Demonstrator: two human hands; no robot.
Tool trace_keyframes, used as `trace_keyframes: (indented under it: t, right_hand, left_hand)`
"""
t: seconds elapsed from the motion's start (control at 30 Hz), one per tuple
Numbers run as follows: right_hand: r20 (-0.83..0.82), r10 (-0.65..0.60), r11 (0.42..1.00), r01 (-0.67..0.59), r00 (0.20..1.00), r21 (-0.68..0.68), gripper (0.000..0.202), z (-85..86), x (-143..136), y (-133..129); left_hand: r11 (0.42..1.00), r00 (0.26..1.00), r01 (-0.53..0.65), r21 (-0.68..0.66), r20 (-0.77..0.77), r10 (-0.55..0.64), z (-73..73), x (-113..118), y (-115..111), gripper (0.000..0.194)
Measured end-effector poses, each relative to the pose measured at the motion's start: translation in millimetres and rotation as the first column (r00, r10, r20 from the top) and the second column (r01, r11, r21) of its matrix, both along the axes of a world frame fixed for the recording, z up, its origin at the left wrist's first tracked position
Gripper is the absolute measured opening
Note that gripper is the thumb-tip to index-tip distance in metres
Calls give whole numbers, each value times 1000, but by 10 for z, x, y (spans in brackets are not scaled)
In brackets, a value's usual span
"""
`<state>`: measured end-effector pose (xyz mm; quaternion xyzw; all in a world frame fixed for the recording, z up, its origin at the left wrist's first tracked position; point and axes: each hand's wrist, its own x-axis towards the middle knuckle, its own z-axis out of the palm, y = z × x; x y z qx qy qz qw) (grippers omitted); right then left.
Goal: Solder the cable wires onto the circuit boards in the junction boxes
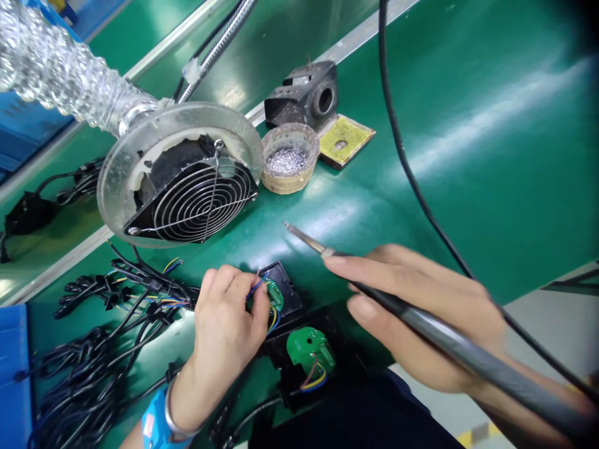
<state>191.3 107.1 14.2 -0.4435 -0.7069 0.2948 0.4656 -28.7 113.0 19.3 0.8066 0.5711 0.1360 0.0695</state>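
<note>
My left hand (pixel 231 312) is closed, thumb and fingers pinching a thin blue wire (pixel 256 285) over a green circuit board (pixel 274 294). That board sits in a black plastic housing (pixel 289 290). In my right hand (pixel 421 312) is a soldering iron (pixel 402 312), held like a pen. Its tip points up and left, in the air apart from the boards. Nearer my body lies a second green circuit board (pixel 306 346) in a black housing, with yellow, blue and brown wires (pixel 313 380) curving off it. My left fingers partly cover the first board.
A fume extractor fan (pixel 208 206) on a foil duct (pixel 70 75) stands at the left. Behind are a bowl of solder bits (pixel 287 161), an iron holder (pixel 304 96) and a yellow sponge (pixel 345 140). Black cables (pixel 88 374) pile at the left beside a blue bin (pixel 14 374).
</note>
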Motion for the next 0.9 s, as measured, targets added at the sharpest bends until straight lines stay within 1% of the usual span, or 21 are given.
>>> trace_keyframes:
  t: [0.07, 0.13, 0.27, 0.47, 0.7, 0.9]
  right_hand:
    - [-22, 34, 999, -34, 999, -5, 31, 43, 73, 13]
    - [-54, 95, 995, -97, 994, -17, 32, 53, 90, 32]
    - [-92, 208, 978, -209, 974, 3, 34, 13, 5, 86]
    - [-91, 268, 963, -270, 959, -13, 34, -32, -76, 141]
    - [-100, 268, 963, -269, 958, 5, 33, -58, -85, 147]
    - [-123, 212, 977, -212, 969, 19, 32, -26, -68, 114]
  left_hand:
    - [1000, 1000, -24, 11, 7, 23, -18, 8, -1, 14]
    - [999, 999, -40, 26, 5, 40, -32, 11, -4, 14]
    - [999, 999, -20, 49, -44, 22, -41, 11, -9, 13]
    - [998, 998, -2, 61, -66, 6, -50, 12, 1, 13]
    - [998, 997, -3, 60, -77, 7, -55, 11, -4, 14]
    - [997, 997, -16, 71, -80, 21, -63, 18, -5, 15]
